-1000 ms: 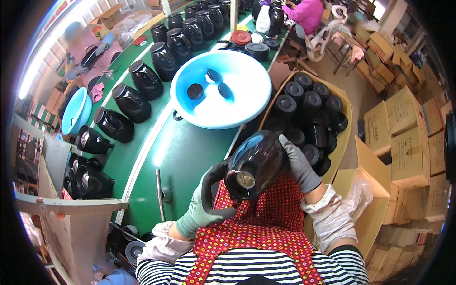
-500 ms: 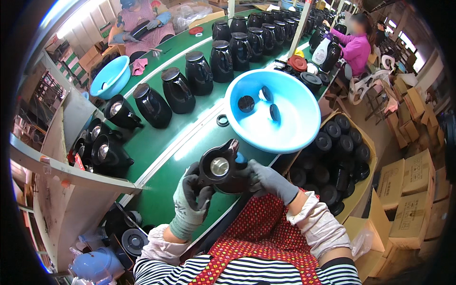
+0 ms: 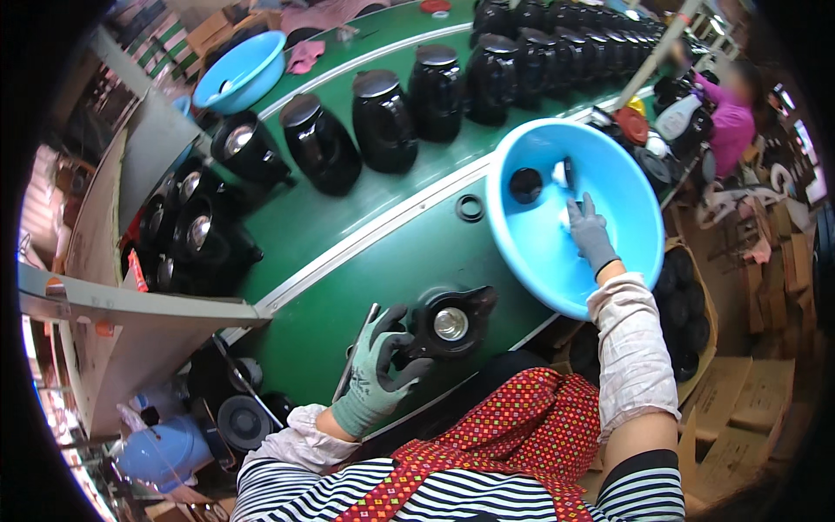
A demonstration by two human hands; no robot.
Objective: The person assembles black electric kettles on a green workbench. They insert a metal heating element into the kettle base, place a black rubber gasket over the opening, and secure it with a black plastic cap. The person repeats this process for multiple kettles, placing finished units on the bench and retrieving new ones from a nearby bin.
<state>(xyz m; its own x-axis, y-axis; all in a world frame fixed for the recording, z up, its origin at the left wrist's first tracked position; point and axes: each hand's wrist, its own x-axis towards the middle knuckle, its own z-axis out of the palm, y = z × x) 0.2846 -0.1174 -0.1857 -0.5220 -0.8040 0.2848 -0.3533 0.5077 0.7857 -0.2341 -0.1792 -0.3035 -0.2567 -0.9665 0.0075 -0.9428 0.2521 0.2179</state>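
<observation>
My left hand (image 3: 383, 372), in a grey-green glove, is curled at the near left side of a black jug (image 3: 452, 350), seemingly at its handle. The jug stands on the green table, its round silvery mouth facing up. A slim metal rod (image 3: 355, 352) shows along the outside of this glove; whether the hand holds it I cannot tell. Inside the light blue basin (image 3: 639, 265) my right hand (image 3: 591, 233), in a grey glove, has its fingers stretched out. Just beyond them lies an upright black lid (image 3: 570, 177), and a round black lid (image 3: 525, 185) rests farther left.
A black ring (image 3: 470, 208) lies left of the basin. Rows of black jugs (image 3: 384, 126) stand across the green table (image 3: 365, 287). More jugs lie at the left beside a grey metal frame (image 3: 148, 300). Cardboard boxes (image 3: 726, 391) sit at right. A person in pink (image 3: 735, 117) is at far right.
My right hand has left the jug and moved right into the basin. The jug has come down onto the table and turned, with my left hand still at it. The view has shifted.
</observation>
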